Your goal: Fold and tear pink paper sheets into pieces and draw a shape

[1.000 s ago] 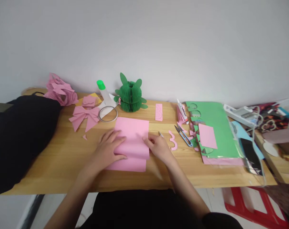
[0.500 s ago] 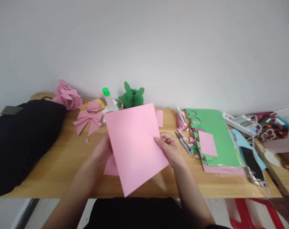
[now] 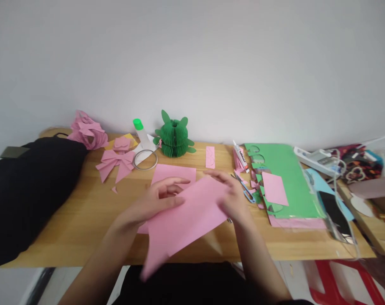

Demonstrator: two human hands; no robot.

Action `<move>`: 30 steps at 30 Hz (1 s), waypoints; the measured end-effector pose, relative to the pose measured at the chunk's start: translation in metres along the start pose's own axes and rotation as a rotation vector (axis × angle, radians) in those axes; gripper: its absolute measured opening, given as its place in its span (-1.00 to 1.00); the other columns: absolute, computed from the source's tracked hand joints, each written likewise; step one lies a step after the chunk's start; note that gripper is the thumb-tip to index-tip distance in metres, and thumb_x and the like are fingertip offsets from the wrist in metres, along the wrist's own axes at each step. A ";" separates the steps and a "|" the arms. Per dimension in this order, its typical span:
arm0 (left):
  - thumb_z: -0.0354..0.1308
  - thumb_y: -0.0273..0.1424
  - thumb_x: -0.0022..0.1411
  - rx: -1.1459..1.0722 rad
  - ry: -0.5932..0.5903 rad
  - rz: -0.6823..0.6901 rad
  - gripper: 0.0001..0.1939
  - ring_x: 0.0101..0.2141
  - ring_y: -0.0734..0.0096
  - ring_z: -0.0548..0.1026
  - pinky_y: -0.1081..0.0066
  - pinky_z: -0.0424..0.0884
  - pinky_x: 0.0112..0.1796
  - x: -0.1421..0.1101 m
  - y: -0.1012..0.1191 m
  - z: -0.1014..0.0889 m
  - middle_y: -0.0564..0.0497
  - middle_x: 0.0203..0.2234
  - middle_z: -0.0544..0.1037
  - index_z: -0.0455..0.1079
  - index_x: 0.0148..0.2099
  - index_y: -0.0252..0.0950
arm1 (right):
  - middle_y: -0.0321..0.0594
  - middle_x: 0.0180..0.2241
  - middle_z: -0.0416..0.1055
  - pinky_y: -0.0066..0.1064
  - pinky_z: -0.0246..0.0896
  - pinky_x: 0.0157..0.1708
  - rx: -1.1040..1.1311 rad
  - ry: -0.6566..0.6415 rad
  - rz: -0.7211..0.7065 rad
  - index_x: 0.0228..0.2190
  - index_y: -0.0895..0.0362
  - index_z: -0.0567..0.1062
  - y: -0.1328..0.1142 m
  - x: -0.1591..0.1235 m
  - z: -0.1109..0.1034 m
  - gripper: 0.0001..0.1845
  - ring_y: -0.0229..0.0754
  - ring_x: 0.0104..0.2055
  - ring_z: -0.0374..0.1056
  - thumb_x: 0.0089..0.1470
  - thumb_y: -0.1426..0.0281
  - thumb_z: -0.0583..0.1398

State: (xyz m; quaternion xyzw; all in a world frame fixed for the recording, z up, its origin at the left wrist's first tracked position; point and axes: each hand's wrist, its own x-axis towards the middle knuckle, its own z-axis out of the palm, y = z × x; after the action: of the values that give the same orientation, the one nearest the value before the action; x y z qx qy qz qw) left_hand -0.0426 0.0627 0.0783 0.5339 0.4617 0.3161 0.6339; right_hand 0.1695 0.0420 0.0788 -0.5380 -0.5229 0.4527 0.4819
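Above the front edge of the tabletop [image 3: 84, 220], both hands grip one pink paper sheet [image 3: 182, 218], which is lifted, tilted and blurred. The left hand [image 3: 151, 203] lies across its upper left part with fingers spread over the face; the right hand [image 3: 232, 197] pinches its upper right edge. Under it a second pink sheet [image 3: 175, 173] lies flat on the wood. Just right of the right hand sit small scissors [image 3: 245, 188], and beyond them a glue tube [image 3: 240, 154] carries print too small to read. A green paper stack [image 3: 283, 178] with a pink rectangle on top lies further right. Behind, near the wall, stand a green honeycomb paper figure [image 3: 174, 136], a green-capped bottle [image 3: 140, 133], a tape ring [image 3: 145, 159] and a pink paper bow [image 3: 116, 163]. A black bag [image 3: 27, 186] covers the left end.
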 end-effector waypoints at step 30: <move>0.10 -0.30 0.21 -0.498 0.048 0.047 -0.73 -0.01 0.22 0.50 0.38 0.47 -0.10 -0.002 0.013 0.000 0.00 -0.08 0.59 0.55 -0.12 -0.24 | -0.05 0.11 0.38 -0.05 0.17 0.14 -0.637 -0.316 -0.646 0.05 0.09 0.39 -0.035 -0.020 -0.009 -0.50 0.00 0.20 0.23 0.04 0.58 0.12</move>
State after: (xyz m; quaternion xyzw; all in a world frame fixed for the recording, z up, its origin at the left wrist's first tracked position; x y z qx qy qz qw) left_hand -0.0422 0.0643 0.0909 0.3639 0.3720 0.4473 0.7274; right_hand 0.1731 0.0216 0.1144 -0.3936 -0.8429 0.1733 0.3234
